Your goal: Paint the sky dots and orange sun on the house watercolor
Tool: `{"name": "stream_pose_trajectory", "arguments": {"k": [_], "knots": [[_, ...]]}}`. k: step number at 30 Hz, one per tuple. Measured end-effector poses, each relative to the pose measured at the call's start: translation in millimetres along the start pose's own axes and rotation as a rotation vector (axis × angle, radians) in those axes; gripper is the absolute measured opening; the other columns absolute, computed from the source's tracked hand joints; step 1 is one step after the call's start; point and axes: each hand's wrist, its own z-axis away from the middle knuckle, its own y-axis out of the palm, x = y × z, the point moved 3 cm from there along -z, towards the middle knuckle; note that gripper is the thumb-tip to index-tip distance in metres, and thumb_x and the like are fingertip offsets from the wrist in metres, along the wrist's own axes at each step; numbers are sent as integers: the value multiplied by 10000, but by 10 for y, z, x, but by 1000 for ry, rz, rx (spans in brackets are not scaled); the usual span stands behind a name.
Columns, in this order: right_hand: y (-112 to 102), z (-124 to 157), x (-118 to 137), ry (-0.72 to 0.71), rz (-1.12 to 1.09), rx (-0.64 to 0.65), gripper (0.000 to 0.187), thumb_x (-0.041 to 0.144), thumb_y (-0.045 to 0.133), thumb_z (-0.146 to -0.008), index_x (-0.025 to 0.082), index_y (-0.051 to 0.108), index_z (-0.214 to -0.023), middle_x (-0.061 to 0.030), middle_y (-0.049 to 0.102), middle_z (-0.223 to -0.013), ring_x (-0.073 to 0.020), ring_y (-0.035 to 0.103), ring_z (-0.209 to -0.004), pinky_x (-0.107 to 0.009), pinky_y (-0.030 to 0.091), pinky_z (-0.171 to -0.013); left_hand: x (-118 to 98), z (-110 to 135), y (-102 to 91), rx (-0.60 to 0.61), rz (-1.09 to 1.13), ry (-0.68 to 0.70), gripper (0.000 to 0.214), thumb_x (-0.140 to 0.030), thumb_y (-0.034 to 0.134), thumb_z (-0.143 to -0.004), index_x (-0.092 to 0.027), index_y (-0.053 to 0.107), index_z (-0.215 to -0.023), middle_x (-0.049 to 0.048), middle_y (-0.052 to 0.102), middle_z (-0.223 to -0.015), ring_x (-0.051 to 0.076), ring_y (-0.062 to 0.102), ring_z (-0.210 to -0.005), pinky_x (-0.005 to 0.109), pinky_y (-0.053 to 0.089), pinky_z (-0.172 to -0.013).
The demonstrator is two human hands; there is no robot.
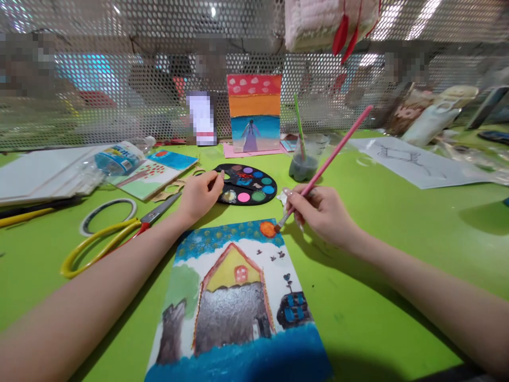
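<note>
My right hand (322, 212) grips a pink-handled paintbrush (326, 164), its bristles touching the orange sun (268, 229) at the top of a painted paper (234, 302). That painting shows a yellow-roofed house under a blue dotted sky and lies flat on the green table (397, 254). My left hand (199, 196) sits just beyond the painting's far edge. Its curled fingertips reach the rim of a black watercolor palette (246, 185) with round paint pans. I can see nothing held in that hand, though the fingers hide a small part of the palette.
Yellow-handled scissors (115, 236) and a tape roll (107, 216) lie to the left. A water cup (303, 164) holds a green brush. Behind stands an upright painting (254, 111) against a perforated metal screen (119, 32). A pencil-sketched sheet (421, 162) lies at the right.
</note>
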Motion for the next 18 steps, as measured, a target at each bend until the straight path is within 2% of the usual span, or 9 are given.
{"name": "stream_pose_trajectory", "arguments": {"k": [2, 6, 10, 12, 15, 18], "knots": [[-3, 3, 6, -6, -17, -8, 394, 463, 566, -885, 161, 567, -631, 17, 507, -468, -79, 458, -398, -234, 354, -388, 0, -2, 1, -3, -1, 3, 392, -364, 446, -882, -193, 365, -538, -37, 353, -478, 98, 307, -459, 283, 232, -496], [28, 17, -9, 11, 0, 84, 387, 474, 549, -894, 156, 603, -681, -1, 543, -518, -91, 479, -430, -245, 362, -397, 4, -5, 5, -3, 2, 3, 393, -365, 446, -881, -194, 368, -536, -34, 364, -481, 100, 319, -462, 282, 239, -499], [-11, 3, -6, -19, 40, -33, 383, 437, 554, -898, 165, 570, -630, 16, 503, -478, -81, 451, -417, -243, 348, -403, 9, -5, 7, -1, 2, 1, 391, -371, 445, -880, -193, 380, -538, -33, 377, -484, 100, 324, -462, 281, 239, -498], [-4, -6, -13, -14, 17, -24, 377, 445, 550, -898, 162, 583, -651, 9, 524, -497, -87, 466, -428, -246, 361, -413, 10, -6, 6, -2, 3, 3, 393, -371, 445, -879, -193, 377, -535, -35, 364, -479, 99, 318, -459, 282, 235, -496], [26, -10, -38, 15, 19, 55, 364, 444, 539, -904, 157, 609, -692, -7, 564, -545, -96, 489, -448, -252, 371, -418, 6, -9, 3, -2, 8, 7, 394, -366, 443, -880, -195, 364, -534, -36, 354, -480, 99, 314, -459, 281, 234, -497], [-2, -10, -43, 15, 49, -7, 377, 439, 542, -906, 166, 576, -648, 4, 533, -505, -92, 474, -432, -249, 355, -417, -2, -11, -1, -1, 4, 5, 390, -367, 445, -879, -197, 356, -539, -34, 368, -486, 101, 319, -463, 281, 236, -499]]}}
